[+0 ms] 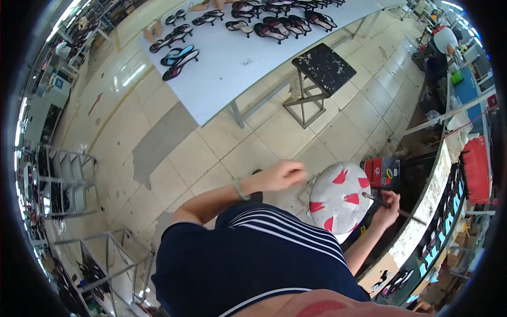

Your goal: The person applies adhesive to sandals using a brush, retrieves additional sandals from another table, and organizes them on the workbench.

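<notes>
My left hand (285, 175), a band round its wrist, hangs in the air left of a round white seat (323, 194); its fingers are curled in, slightly blurred, with nothing visible in them. Several red pieces lie spread on the seat, one red piece (351, 198) near its middle. At the seat's right side my right hand (388, 209) is closed round a thin brush (376, 199), its tip pointing left over the seat's edge.
Behind the seat's right edge stands a red and black box (381, 172). A curved workbench (422, 211) runs along the right, with sandal parts beyond. Ahead are a black stool (324, 68) and a white table (222, 74) with sandals. Metal racks (68, 179) stand left; a person (444, 42) is far right.
</notes>
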`<state>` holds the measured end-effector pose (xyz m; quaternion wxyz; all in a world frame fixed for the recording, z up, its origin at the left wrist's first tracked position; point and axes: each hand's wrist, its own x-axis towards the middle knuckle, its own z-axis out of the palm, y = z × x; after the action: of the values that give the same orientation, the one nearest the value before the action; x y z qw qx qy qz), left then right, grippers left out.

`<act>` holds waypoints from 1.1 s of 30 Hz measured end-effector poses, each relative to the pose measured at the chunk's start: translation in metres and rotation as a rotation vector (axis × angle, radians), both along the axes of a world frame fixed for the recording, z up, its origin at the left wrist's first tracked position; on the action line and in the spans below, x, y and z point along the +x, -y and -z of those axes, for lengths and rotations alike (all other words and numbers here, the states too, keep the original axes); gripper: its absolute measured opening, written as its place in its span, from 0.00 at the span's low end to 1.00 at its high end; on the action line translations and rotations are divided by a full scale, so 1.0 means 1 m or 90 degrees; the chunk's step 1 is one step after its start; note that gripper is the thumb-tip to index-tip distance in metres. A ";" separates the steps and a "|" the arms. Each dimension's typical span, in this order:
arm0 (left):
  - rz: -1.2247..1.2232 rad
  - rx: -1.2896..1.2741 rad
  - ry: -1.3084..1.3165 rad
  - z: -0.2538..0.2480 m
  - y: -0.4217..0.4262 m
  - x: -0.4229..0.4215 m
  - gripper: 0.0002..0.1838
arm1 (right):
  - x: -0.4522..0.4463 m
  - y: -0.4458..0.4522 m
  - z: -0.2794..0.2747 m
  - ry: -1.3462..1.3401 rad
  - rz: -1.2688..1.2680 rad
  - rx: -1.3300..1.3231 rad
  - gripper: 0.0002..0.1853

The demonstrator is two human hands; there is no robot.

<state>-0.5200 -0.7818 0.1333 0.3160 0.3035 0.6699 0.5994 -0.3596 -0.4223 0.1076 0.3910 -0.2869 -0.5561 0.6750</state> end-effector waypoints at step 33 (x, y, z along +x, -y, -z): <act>-0.736 -0.191 -0.055 0.228 -0.074 -0.766 0.22 | -1.038 -0.149 0.089 0.504 -0.518 0.821 0.16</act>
<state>-1.2861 -0.7080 -0.0945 -0.0497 -0.1341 0.8162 0.5598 -1.3981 -0.2734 0.0188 -0.0174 -0.0013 -0.9862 0.1648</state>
